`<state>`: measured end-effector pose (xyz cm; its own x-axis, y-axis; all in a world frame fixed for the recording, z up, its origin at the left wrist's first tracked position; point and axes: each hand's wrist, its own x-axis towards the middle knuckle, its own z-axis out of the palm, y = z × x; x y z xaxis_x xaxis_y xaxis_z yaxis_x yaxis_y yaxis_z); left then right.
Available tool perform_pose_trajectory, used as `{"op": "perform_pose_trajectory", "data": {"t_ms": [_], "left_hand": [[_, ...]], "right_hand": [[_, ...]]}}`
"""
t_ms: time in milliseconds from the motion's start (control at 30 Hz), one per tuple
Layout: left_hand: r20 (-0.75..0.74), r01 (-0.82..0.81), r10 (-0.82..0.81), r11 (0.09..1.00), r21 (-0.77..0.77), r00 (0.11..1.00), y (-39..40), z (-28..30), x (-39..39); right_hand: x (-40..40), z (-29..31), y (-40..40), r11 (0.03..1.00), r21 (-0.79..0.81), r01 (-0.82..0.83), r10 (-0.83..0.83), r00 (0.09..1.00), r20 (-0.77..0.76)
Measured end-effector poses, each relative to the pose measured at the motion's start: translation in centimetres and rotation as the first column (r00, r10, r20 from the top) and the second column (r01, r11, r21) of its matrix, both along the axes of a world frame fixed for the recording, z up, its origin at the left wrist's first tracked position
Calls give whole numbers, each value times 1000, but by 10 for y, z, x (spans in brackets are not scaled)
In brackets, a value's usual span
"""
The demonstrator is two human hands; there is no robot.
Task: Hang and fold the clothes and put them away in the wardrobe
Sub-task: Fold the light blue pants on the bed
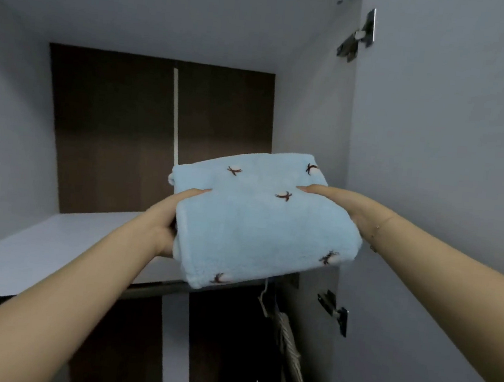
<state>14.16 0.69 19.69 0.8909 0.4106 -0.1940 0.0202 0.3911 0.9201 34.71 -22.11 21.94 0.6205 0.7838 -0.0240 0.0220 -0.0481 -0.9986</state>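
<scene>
Left hand (163, 222) and right hand (348, 210) grip opposite sides of a folded blue fleece garment (260, 219) (dark embroidered motifs), thumbs on top, remaining fingers hidden beneath. Garment is at the front edge of the wardrobe shelf (62, 239); contact undetermined. A striped garment (290, 350) hangs below.

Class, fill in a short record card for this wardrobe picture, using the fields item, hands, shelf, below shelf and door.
item: folded light-blue fleece garment with small dark embroidered motifs
hands: left hand grips its left edge, right hand holds its right edge
shelf: pale upper shelf; the garment is at its front right, partly overhanging the edge
below shelf: striped garment on a hanger
door: open at right, two metal hinges
</scene>
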Motion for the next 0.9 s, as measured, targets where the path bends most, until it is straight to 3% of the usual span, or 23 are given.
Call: {"op": "perform_pose_trajectory", "data": {"t_ms": [233,300,367,400,467,567,633,733,800,900], "left_hand": [[-99,75,-77,997,-28,992,57,-11,98],[-104,64,-67,998,-29,992,65,-24,119],[-113,43,-47,999,-33,993,66,-33,133],[-107,25,-27,999,-27,994,66,-35,137],[-35,-45,44,999,-7,998,62,-34,139],[278,-183,148,978,103,949,48,-40,120],[423,-375,230,876,302,877,33,-56,94],[382,-451,263,676,582,886,14,-79,74],[326,-440,296,554,707,898,3,-87,77],[419,-526,344,331,784,840,-7,-90,85]], "right_hand": [[78,-8,54,979,-158,126,-115,990,81],[89,-13,65,905,-336,259,-168,946,277],[101,-18,75,763,-451,463,-129,793,596],[106,-20,80,734,-441,517,-108,729,676],[110,-19,84,734,-436,522,-78,702,708],[109,-9,87,768,-384,513,-40,636,770],[104,0,93,806,-256,534,-58,501,864],[83,10,111,878,-261,402,119,345,931],[63,8,126,880,-395,264,288,363,886],[49,-7,145,866,-481,136,396,402,826]]}}
